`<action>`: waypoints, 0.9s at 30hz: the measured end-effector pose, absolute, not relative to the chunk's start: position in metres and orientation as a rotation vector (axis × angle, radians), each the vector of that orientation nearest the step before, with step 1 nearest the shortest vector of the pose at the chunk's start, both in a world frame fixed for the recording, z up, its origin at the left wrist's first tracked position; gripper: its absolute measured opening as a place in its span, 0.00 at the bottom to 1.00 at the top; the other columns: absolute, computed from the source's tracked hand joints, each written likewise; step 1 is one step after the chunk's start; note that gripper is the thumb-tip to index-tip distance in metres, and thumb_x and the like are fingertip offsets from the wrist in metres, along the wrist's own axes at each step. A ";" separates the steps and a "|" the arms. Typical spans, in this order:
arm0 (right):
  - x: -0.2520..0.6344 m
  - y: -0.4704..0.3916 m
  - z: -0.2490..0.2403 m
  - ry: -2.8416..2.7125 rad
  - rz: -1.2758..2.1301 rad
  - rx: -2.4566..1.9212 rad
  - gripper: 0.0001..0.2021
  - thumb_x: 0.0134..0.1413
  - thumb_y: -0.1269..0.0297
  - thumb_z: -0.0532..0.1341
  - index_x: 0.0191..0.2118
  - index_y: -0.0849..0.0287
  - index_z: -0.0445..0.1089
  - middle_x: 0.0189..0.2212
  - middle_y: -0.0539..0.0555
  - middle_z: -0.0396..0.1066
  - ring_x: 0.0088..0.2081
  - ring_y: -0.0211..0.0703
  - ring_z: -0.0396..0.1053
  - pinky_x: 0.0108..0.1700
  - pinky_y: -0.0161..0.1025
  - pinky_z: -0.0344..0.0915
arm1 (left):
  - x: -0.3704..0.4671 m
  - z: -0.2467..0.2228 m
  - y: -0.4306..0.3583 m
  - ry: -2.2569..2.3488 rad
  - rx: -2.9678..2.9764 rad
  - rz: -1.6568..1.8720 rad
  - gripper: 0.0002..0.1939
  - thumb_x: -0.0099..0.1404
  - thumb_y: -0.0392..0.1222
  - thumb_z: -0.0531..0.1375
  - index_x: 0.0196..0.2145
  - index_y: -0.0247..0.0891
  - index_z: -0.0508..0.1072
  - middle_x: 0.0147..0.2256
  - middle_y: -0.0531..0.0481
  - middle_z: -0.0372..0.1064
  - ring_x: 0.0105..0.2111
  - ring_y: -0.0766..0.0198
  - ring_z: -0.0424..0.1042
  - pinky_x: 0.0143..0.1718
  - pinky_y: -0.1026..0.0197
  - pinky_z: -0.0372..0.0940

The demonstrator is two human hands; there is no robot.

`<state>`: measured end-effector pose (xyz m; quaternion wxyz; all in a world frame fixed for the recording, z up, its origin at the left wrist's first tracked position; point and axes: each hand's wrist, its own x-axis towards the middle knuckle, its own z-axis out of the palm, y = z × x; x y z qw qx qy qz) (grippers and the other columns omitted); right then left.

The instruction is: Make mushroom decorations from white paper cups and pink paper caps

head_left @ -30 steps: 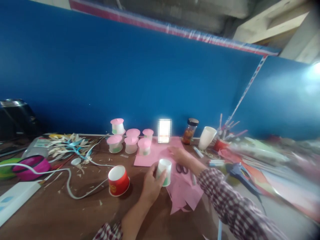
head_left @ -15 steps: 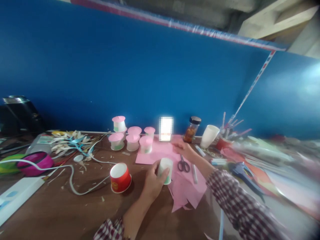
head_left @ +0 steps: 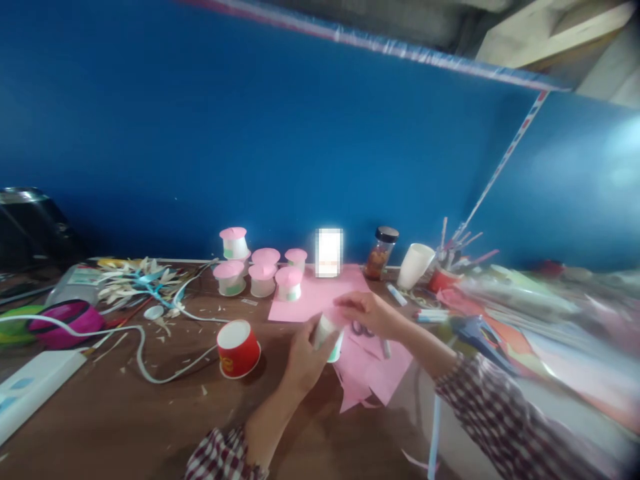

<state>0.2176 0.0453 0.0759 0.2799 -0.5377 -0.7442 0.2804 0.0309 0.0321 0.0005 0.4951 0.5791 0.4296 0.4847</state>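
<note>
My left hand (head_left: 307,357) is wrapped round a small white paper cup (head_left: 326,330) with green at its base, standing low over the table's front middle. Above the cup's rim, the fingers of my right hand (head_left: 367,313) are pinched together on what looks like a thin piece of pink paper (head_left: 341,309); its outline blurs into the pink sheet (head_left: 320,293) behind. Scissors (head_left: 363,329) lie partly hidden under my right hand, on pink paper scraps (head_left: 373,377). Several white cups with pink paper tops (head_left: 263,272) stand at the back left, one stacked on another.
A red paper cup (head_left: 239,350) stands left of my left hand, near a white cable (head_left: 145,360) and power strip (head_left: 37,393). Behind are a bright phone-like screen (head_left: 329,253), a dark-lidded jar (head_left: 381,253) and a white cup (head_left: 416,267). Papers and tools crowd the right.
My right hand has drawn back from the pink sheet towards me, to the top of the paper cup. My left hand keeps its hold; the cup looks slightly tilted. The view has shifted a little.
</note>
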 end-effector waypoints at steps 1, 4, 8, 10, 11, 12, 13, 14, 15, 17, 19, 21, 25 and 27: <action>0.216 0.046 0.075 -1.993 0.704 -1.458 0.15 0.60 0.57 0.57 0.49 0.55 0.72 0.42 0.54 0.76 0.36 0.41 0.73 0.34 0.36 0.70 | 0.031 -0.001 0.032 1.040 1.397 1.179 0.27 0.55 0.52 0.64 0.50 0.35 0.71 0.44 0.42 0.75 0.42 0.53 0.73 0.43 0.55 0.66; 0.214 0.047 0.075 -1.968 0.633 -1.481 0.15 0.61 0.59 0.57 0.50 0.56 0.72 0.44 0.55 0.75 0.40 0.43 0.73 0.40 0.39 0.70 | 0.031 -0.002 0.032 1.044 1.374 1.190 0.28 0.54 0.51 0.64 0.50 0.35 0.71 0.45 0.41 0.74 0.43 0.52 0.72 0.44 0.55 0.66; 0.211 0.043 0.080 -2.015 0.659 -1.487 0.15 0.61 0.58 0.56 0.49 0.55 0.73 0.43 0.53 0.76 0.35 0.41 0.74 0.37 0.38 0.71 | 0.031 0.002 0.031 1.046 1.401 1.167 0.28 0.55 0.52 0.63 0.50 0.35 0.71 0.44 0.40 0.74 0.43 0.52 0.72 0.44 0.54 0.66; 0.209 0.038 0.084 -2.058 0.661 -1.499 0.16 0.62 0.58 0.54 0.51 0.54 0.72 0.42 0.53 0.76 0.33 0.40 0.74 0.35 0.37 0.71 | 0.030 0.002 0.031 1.059 1.411 1.151 0.28 0.56 0.53 0.63 0.50 0.34 0.70 0.45 0.40 0.73 0.44 0.51 0.72 0.45 0.53 0.65; 0.207 0.036 0.086 -2.076 0.654 -1.507 0.16 0.63 0.57 0.53 0.51 0.54 0.72 0.42 0.53 0.76 0.33 0.39 0.74 0.35 0.37 0.71 | 0.030 0.002 0.032 1.068 1.405 1.145 0.29 0.55 0.53 0.63 0.51 0.34 0.70 0.46 0.39 0.73 0.45 0.50 0.71 0.46 0.52 0.65; 0.206 0.033 0.087 -2.089 0.644 -1.513 0.17 0.64 0.57 0.53 0.52 0.54 0.71 0.42 0.54 0.76 0.33 0.40 0.74 0.35 0.38 0.71 | 0.030 0.002 0.032 1.079 1.393 1.141 0.29 0.55 0.53 0.64 0.50 0.33 0.70 0.47 0.38 0.72 0.46 0.50 0.71 0.47 0.52 0.64; 0.204 0.031 0.089 -2.096 0.633 -1.516 0.17 0.64 0.57 0.52 0.53 0.54 0.71 0.42 0.54 0.76 0.33 0.40 0.74 0.36 0.38 0.71 | 0.030 0.001 0.032 1.090 1.378 1.142 0.30 0.54 0.54 0.64 0.50 0.33 0.70 0.47 0.37 0.72 0.47 0.49 0.71 0.47 0.51 0.64; 0.203 0.029 0.090 -2.096 0.620 -1.516 0.17 0.64 0.57 0.52 0.53 0.54 0.71 0.42 0.54 0.76 0.34 0.41 0.74 0.36 0.39 0.72 | 0.030 0.000 0.032 1.099 1.367 1.143 0.30 0.54 0.54 0.64 0.50 0.33 0.70 0.47 0.37 0.72 0.47 0.48 0.70 0.48 0.51 0.64; 0.201 0.028 0.091 -2.096 0.605 -1.515 0.17 0.64 0.58 0.52 0.53 0.55 0.71 0.42 0.55 0.76 0.35 0.42 0.75 0.37 0.39 0.72 | 0.030 -0.001 0.033 1.105 1.362 1.143 0.31 0.54 0.54 0.65 0.50 0.33 0.70 0.48 0.37 0.72 0.47 0.48 0.70 0.48 0.50 0.63; 0.197 0.024 0.094 -2.110 0.566 -1.516 0.17 0.64 0.59 0.52 0.52 0.55 0.71 0.43 0.55 0.76 0.38 0.43 0.75 0.39 0.40 0.72 | 0.031 -0.001 0.033 1.115 1.357 1.150 0.31 0.53 0.54 0.65 0.50 0.33 0.71 0.47 0.36 0.72 0.48 0.48 0.70 0.49 0.50 0.63; 0.194 0.020 0.096 -2.123 0.484 -1.530 0.16 0.63 0.62 0.53 0.52 0.56 0.71 0.45 0.56 0.76 0.41 0.44 0.75 0.43 0.40 0.72 | 0.030 -0.001 0.032 1.112 1.356 1.170 0.30 0.53 0.54 0.65 0.49 0.33 0.71 0.47 0.37 0.72 0.48 0.48 0.70 0.49 0.50 0.62; 0.193 0.016 0.097 -2.135 0.377 -1.535 0.16 0.62 0.65 0.54 0.52 0.56 0.71 0.47 0.56 0.75 0.44 0.45 0.74 0.46 0.42 0.71 | 0.030 0.001 0.032 1.090 1.380 1.189 0.29 0.54 0.54 0.65 0.49 0.34 0.71 0.46 0.38 0.72 0.47 0.49 0.70 0.49 0.50 0.63; 0.192 0.012 0.094 -2.155 0.275 -1.510 0.16 0.62 0.66 0.54 0.54 0.55 0.69 0.52 0.56 0.72 0.49 0.47 0.72 0.50 0.45 0.69 | 0.029 0.003 0.030 1.086 1.455 1.191 0.28 0.56 0.54 0.63 0.50 0.36 0.69 0.47 0.39 0.71 0.47 0.51 0.70 0.49 0.51 0.63; 0.193 0.012 0.091 -2.160 0.264 -1.500 0.16 0.62 0.66 0.55 0.53 0.57 0.70 0.53 0.57 0.71 0.51 0.47 0.70 0.52 0.44 0.68 | 0.030 0.002 0.031 1.068 1.444 1.212 0.29 0.56 0.53 0.64 0.51 0.37 0.68 0.48 0.39 0.70 0.48 0.51 0.69 0.50 0.51 0.62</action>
